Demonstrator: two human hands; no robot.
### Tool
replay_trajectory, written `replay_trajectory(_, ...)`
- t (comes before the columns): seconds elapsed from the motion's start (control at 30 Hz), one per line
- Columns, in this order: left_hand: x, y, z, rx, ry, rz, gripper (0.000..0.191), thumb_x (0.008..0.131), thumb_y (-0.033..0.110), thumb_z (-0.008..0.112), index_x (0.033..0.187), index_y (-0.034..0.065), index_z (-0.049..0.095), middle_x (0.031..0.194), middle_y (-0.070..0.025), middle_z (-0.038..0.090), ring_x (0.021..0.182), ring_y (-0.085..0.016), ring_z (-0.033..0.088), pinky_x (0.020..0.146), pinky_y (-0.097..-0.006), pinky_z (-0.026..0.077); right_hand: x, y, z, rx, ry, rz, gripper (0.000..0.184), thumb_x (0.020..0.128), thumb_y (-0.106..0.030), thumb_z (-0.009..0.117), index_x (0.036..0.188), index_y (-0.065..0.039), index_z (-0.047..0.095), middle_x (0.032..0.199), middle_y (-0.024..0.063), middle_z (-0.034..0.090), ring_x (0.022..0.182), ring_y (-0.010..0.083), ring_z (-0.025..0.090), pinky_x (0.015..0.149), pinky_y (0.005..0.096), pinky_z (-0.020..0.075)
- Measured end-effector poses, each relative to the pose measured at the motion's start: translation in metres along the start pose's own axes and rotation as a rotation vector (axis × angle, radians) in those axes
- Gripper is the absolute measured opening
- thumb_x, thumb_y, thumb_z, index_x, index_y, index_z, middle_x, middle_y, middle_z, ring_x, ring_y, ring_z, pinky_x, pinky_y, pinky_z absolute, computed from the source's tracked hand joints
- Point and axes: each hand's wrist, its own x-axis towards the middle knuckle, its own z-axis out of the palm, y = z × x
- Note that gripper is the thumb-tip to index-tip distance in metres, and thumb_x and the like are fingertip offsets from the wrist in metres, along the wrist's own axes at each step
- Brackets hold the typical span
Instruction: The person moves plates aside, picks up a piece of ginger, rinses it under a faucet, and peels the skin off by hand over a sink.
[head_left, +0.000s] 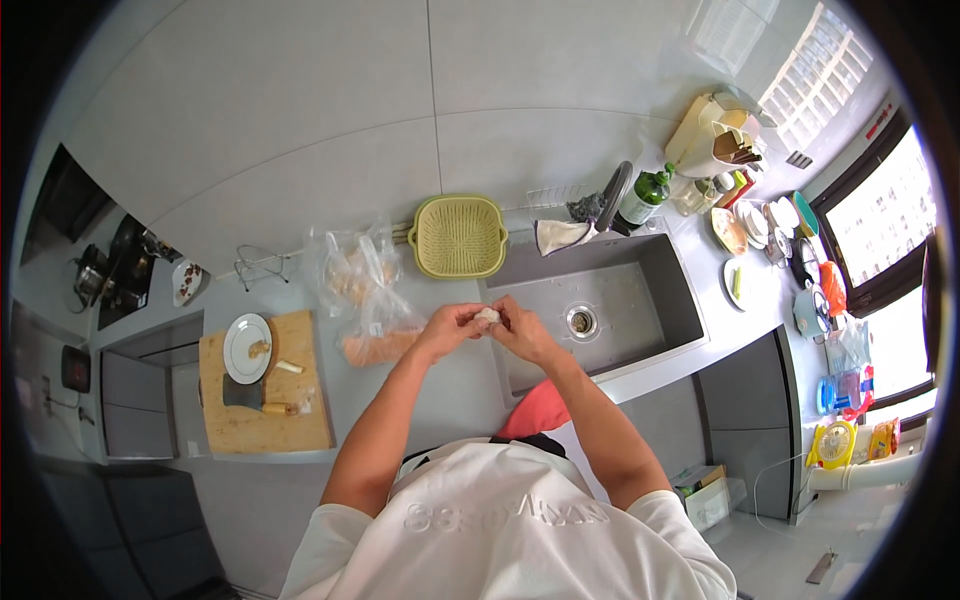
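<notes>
A small whitish bulb, perhaps garlic, is pinched between the fingertips of my left hand and my right hand. Both hands are over the left edge of the grey sink. Behind them a yellow-green colander basket stands against the wall. Left of my hands lie a clear plastic bag with pale brown contents and an orange-pink item in plastic wrap. Farther left, a wooden cutting board holds a white plate with small pale pieces, a cleaver and a pale stalk piece.
A black faucet with a cloth beside it rises behind the sink. A green bottle and several dishes stand to the right. A wire rack and a small plate with dark pieces are at the left.
</notes>
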Motion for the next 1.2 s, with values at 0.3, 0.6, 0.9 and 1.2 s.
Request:
replay_trajectory(0.3, 0.003, -0.015, 0.007, 0.103, 0.226, 0.077, 0.03, 0.102, 0.023, 0.062, 0.124, 0.0029, 0.065, 0.106, -0.0041, 0.069, 0.088, -0.01, 0.064, 0.077, -0.026, 0.054, 0.012, 0.006, 0.025, 0.301, 0.158, 0.087, 0.023, 0.096, -0.02, 0.057, 0.109, -0.002, 0.055, 0.085, 0.0141, 0.067, 0.069, 0.0207, 0.065, 0.06, 0.0364, 0.0523)
replay_trajectory(0.6, -0.008, 0.001, -0.001, -0.11, 0.127, -0.042, 0.041, 0.108, 0.042, 0.044, 0.126, 0.007, 0.058, 0.088, 0.0001, 0.061, 0.072, -0.01, 0.057, 0.062, -0.0249, 0.049, 0.016, -0.005, 0.021, -0.091, 0.03, 0.082, 0.035, 0.1, -0.033, 0.056, 0.1, 0.001, 0.051, 0.088, 0.0255, 0.065, 0.083, 0.0419, 0.065, 0.077, 0.0488, 0.0508)
replay_trajectory(0.9, -0.001, -0.016, 0.011, 0.037, 0.255, 0.192, 0.041, 0.109, 0.045, 0.039, 0.099, 0.0087, 0.053, 0.081, 0.0012, 0.052, 0.072, -0.007, 0.047, 0.062, -0.026, 0.042, 0.011, 0.003, 0.047, -0.09, 0.197, -0.127, 0.028, 0.102, -0.028, 0.049, 0.103, 0.0, 0.05, 0.087, 0.03, 0.064, 0.084, 0.0537, 0.06, 0.07, 0.0555, 0.0489)
replay_trajectory(1.2, -0.006, 0.005, 0.006, -0.091, 0.213, 0.012, 0.05, 0.108, 0.055, 0.034, 0.102, 0.0101, 0.056, 0.079, 0.0024, 0.051, 0.069, -0.008, 0.045, 0.063, -0.0243, 0.042, 0.01, 0.005, 0.037, 0.303, 0.082, 0.007, 0.026, 0.104, -0.031, 0.056, 0.114, -0.008, 0.062, 0.087, -0.0012, 0.063, 0.073, 0.006, 0.055, 0.064, 0.0252, 0.0472)
